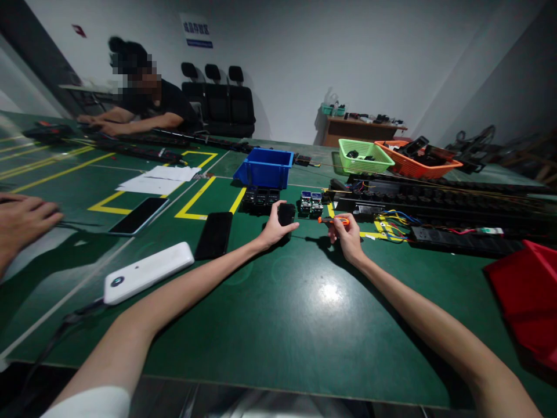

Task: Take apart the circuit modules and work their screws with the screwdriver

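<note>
My left hand (275, 230) grips a black box-shaped part (286, 214) near the middle of the green table, its thumb stretched along the near side. To the right, my right hand (348, 235) pinches a small orange screwdriver (326, 220), which points left toward that part. Between and behind my hands stand small metal-and-blue modules (310, 203). Several black modules (261, 199) sit close together just behind my left hand, in front of a blue bin (266, 168). A black phone (214, 235) lies left of my left wrist.
At left are a white power bank (148, 273) with a cable, another phone (139, 215), papers (159, 179) and another person's hand (30, 223). Long black assemblies (435, 203) with wires, green (365, 158) and orange (418, 159) baskets and a red bin (526, 296) occupy the right. A co-worker (148, 104) sits opposite.
</note>
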The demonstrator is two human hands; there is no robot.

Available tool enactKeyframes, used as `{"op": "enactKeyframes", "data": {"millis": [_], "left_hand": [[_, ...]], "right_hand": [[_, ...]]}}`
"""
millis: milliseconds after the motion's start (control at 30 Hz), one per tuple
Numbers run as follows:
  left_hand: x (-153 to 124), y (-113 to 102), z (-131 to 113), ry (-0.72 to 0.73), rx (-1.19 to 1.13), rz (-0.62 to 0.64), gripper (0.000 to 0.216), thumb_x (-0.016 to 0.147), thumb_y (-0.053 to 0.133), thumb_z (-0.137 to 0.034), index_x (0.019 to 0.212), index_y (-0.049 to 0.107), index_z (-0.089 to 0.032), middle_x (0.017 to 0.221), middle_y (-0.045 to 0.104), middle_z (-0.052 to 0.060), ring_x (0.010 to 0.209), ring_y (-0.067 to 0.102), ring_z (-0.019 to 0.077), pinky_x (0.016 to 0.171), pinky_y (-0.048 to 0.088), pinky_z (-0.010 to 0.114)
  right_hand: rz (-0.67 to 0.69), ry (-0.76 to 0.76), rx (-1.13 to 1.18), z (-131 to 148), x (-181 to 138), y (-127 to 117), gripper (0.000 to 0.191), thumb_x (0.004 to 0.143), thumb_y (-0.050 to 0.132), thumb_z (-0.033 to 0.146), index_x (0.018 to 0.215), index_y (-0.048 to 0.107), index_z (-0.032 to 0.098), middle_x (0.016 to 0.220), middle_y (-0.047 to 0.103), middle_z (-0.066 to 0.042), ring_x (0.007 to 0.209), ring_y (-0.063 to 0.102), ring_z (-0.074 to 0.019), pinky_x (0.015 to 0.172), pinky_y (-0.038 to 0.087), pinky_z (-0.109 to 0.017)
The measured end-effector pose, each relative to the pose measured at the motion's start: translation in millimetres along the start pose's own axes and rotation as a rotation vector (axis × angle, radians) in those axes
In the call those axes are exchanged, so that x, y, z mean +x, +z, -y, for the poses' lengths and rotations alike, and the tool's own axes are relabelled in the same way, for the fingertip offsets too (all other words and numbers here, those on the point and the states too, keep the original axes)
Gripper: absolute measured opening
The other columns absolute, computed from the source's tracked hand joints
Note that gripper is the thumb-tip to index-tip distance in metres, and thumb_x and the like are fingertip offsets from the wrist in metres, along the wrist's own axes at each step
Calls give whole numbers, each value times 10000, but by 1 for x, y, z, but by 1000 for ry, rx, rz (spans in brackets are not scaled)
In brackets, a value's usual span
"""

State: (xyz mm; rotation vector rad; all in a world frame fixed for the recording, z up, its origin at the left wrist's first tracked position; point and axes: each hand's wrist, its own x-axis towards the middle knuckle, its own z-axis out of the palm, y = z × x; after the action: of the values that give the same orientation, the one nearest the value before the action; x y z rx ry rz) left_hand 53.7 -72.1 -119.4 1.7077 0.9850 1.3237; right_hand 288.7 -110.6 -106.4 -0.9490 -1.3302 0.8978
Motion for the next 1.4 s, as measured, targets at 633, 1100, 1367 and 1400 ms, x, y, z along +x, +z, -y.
{"op": "enactKeyframes", "data": {"millis": [633,1100,1367,1400], "left_hand": [[0,1,3,28,5,-13,711,718,702,-325,1305,314,-223,1192,520,66,1064,552,179,996,423,338],[1,1,6,17,25,-31,725,710,730,-349,1298,323,-233,1201,504,69,1057,549,191,989,426,367],[2,1,9,53,25,-37,711,709,734,-328,1290,333,-240,1206,502,68,1087,537,198,1011,416,378],[2,1,9,53,26,-39,711,710,733,-327,1290,333,-239,1203,503,68,1081,539,197,1009,418,378]], "right_hand": [[-3,-24,18,-1,1,-1,263,862,590,462,893,488,222,593,592,55,440,515,-89,433,394,-206],[39,61,136,-5,2,-4,274,854,590,392,1049,461,250,787,663,13,621,610,-135,466,438,-211],[39,-1,103,-4,2,-2,203,887,568,414,941,483,237,645,632,41,472,539,-99,440,389,-204],[36,-2,98,-4,2,-2,203,887,567,416,926,482,236,619,618,48,459,528,-97,437,386,-204]]}}
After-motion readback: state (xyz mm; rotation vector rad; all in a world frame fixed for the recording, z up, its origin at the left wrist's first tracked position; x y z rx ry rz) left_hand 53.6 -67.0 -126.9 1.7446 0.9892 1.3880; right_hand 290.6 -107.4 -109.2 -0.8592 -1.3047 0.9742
